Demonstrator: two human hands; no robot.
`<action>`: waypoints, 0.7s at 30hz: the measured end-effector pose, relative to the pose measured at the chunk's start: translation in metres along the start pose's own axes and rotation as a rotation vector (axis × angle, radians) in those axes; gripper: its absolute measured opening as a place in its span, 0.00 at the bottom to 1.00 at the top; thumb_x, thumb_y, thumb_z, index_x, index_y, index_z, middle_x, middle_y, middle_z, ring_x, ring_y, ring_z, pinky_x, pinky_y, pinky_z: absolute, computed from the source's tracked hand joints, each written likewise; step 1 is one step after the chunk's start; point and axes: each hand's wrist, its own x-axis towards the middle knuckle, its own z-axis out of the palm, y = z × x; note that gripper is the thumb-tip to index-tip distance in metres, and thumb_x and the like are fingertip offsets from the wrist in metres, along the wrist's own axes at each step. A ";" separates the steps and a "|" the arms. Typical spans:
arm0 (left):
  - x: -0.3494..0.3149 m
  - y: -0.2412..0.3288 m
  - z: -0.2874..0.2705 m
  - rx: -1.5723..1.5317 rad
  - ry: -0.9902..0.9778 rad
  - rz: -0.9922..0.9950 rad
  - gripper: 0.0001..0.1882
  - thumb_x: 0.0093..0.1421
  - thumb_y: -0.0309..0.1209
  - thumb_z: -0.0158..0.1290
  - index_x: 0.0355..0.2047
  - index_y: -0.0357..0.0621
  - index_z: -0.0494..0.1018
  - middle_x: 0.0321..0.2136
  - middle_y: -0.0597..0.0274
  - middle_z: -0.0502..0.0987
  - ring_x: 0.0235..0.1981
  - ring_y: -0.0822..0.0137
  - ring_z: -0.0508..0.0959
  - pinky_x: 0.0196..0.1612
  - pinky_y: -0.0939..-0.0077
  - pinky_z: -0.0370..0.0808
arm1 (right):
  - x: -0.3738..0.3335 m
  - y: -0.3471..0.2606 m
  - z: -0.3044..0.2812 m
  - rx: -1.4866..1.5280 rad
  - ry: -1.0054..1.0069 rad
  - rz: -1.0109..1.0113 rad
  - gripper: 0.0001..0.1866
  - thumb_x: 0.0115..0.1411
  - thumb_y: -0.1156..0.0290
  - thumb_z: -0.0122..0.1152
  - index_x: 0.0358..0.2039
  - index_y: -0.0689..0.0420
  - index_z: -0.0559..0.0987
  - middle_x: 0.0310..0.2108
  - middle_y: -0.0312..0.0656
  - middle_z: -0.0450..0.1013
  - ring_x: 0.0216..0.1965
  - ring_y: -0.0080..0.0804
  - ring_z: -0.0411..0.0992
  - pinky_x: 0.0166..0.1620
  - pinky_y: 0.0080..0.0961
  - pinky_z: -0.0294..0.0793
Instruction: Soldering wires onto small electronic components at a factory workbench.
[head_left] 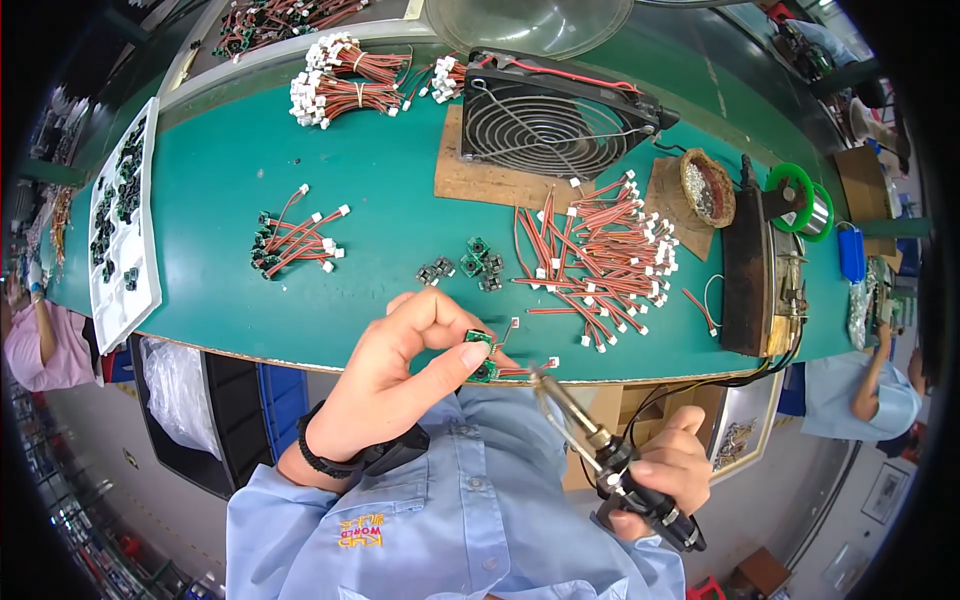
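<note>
My left hand (395,375) pinches a small green circuit board (479,337) between thumb and fingers, over the bench's front edge. A second bit of green board shows just below the thumb; red wires with white plugs stick out to the right. My right hand (675,468) is wrapped round a soldering iron (607,450), its tip pointing up-left, close to those wires. Whether the tip touches a wire I cannot tell. Beyond my left hand lie several loose boards (482,262). A spread of red-and-black wire leads (590,255) with white plugs lies to their right.
Boards with leads (290,242) lie at left, beside a white tray (148,270) of small parts. A black fan (550,125) stands at the back near bundled leads (350,85). At right are a bowl (707,188), a black box (745,270) and a green solder spool (800,205).
</note>
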 end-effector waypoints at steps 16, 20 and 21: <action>-0.004 -0.002 0.002 0.026 0.007 0.025 0.03 0.61 0.23 0.45 0.31 0.37 0.62 0.37 0.53 0.71 0.39 0.63 0.77 0.41 0.71 0.73 | 0.003 -0.002 0.003 0.032 -0.143 -0.019 0.20 0.38 0.60 0.70 0.32 0.56 0.80 0.13 0.30 0.71 0.14 0.20 0.63 0.29 0.24 0.50; -0.005 -0.004 0.001 0.058 0.008 0.034 0.03 0.61 0.23 0.45 0.31 0.37 0.62 0.37 0.53 0.71 0.38 0.63 0.77 0.41 0.71 0.73 | 0.003 -0.001 0.002 0.039 -0.144 -0.021 0.20 0.38 0.60 0.69 0.32 0.56 0.80 0.13 0.30 0.71 0.14 0.20 0.63 0.29 0.23 0.50; -0.005 -0.004 0.002 0.062 0.010 0.034 0.03 0.61 0.22 0.45 0.31 0.37 0.62 0.37 0.53 0.71 0.38 0.63 0.78 0.41 0.71 0.73 | 0.003 -0.001 0.002 0.041 -0.148 -0.016 0.20 0.38 0.60 0.69 0.32 0.57 0.80 0.13 0.30 0.71 0.14 0.20 0.63 0.29 0.23 0.50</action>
